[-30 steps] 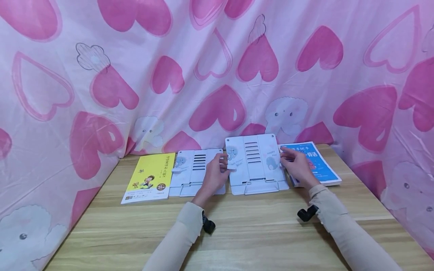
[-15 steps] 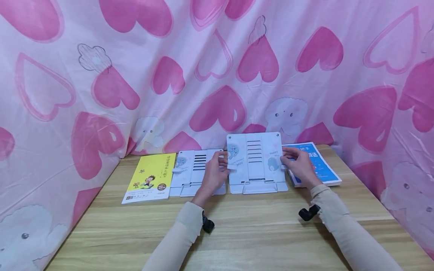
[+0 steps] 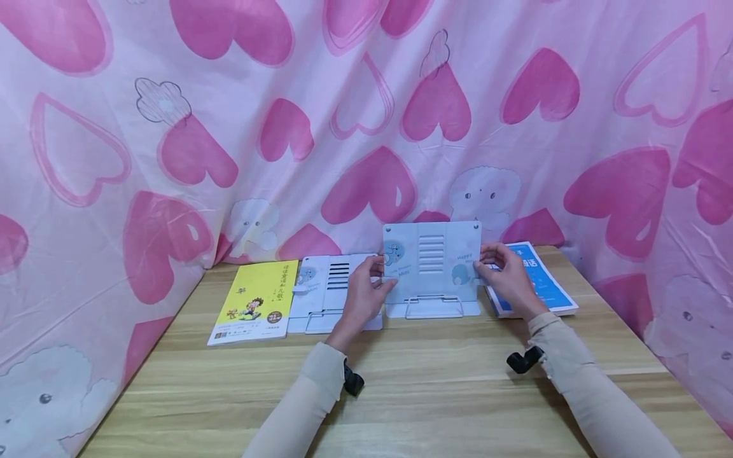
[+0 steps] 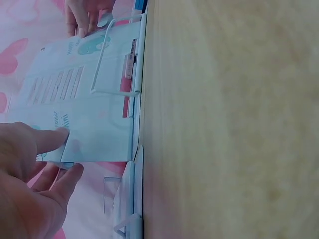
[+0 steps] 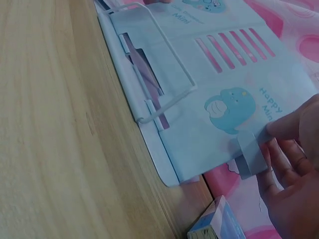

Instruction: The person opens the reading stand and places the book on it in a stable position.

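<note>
A pale blue metal book stand (image 3: pixel 432 273) with slots, cartoon dinosaurs and a wire page rest stands tilted up at the back of the table. My left hand (image 3: pixel 364 289) grips its left edge; the left wrist view shows the thumb (image 4: pixel 52 141) on the front and fingers behind. On the opposite edge, my right hand (image 3: pixel 506 273) pinches the panel beside a small side clip (image 5: pixel 250 154). A second, matching book stand (image 3: pixel 321 292) leans lower to the left, partly hidden behind my left hand.
A yellow book (image 3: pixel 252 302) lies at the left, next to the second stand. Behind my right hand is a stack of blue-covered books (image 3: pixel 544 286). A pink heart-patterned curtain (image 3: pixel 366 114) hangs right behind the wooden table (image 3: pixel 412 388).
The held book stand's panel has risen to a steeper angle, and its base has shifted slightly back. Both hands stay at its edges, the right moving a little rightward with it.
</note>
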A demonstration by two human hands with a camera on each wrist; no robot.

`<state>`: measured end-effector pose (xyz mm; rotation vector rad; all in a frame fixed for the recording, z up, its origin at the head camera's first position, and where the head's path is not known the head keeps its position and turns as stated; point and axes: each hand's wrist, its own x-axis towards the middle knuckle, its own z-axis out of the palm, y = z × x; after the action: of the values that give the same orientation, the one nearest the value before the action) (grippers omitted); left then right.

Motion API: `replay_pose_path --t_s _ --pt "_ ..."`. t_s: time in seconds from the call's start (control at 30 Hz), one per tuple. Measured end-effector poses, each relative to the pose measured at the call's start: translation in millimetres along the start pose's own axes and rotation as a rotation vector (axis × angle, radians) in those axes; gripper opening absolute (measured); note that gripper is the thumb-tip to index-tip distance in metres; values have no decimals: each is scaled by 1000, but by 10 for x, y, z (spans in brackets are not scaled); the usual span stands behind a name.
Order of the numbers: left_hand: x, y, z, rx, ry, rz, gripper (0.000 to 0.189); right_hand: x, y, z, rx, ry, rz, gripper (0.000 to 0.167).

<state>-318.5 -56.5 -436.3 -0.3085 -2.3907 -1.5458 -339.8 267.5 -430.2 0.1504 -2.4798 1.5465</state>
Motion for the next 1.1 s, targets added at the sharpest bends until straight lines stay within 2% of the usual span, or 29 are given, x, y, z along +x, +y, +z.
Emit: replay_pose_path --t_s 0.23,0.7,0.97,1.1 --pt "-12 7 7 24 44 -5 46 -12 38 -22 18 -18 -32 38" --pt "-41 30 35 16 55 16 47 -39 68 -82 78 -40 -69 40" --pt "-23 -21 40 25 61 26 52 -38 112 -129 29 -69 -63 42" --pt "-15 -38 31 21 38 28 55 -37 100 -136 21 -77 -72 41"
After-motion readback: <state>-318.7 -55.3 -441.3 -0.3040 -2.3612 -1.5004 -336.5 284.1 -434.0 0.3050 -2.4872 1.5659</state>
